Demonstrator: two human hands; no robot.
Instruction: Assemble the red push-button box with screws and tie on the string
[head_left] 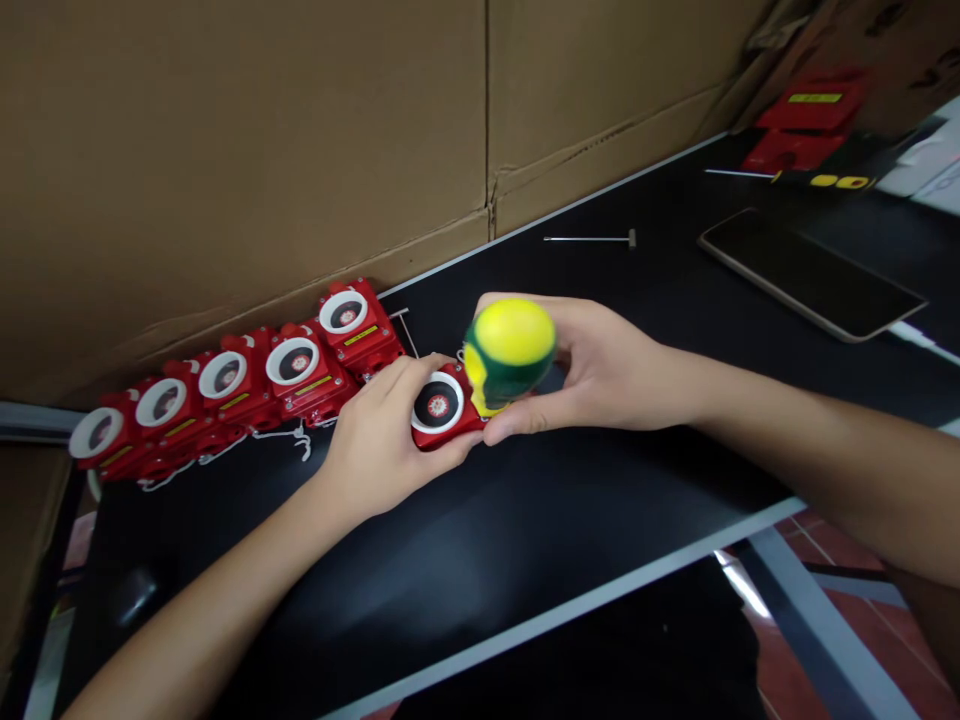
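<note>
In the head view, the landmark is the red unit (439, 402) with a white-ringed round front, over the tabletop (525, 530). Behind it rises cardboard (262, 150), whose far side is hidden.

The left hand's (382, 430) grip is curled round the red unit, pinching it between thumb and fingers. The right hand's (585, 350) grip is wrapped round a green-and-yellow screwdriver (514, 345) – handle end towards the camera, shaft out of sight – at the red unit's right side.

Left of the red unit, a row of five similar units (225, 376) runs along the cardboard, white cords trailing from it. Behind and right of the red unit lies a T-handled tool (589, 239); well to its right are a smartphone (810, 270) and, farther back, a second screwdriver (825, 181).

The grey front edge (570, 610) runs well in front of the red unit – bare black surface between them – and slants up rightwards beneath the right forearm.
</note>
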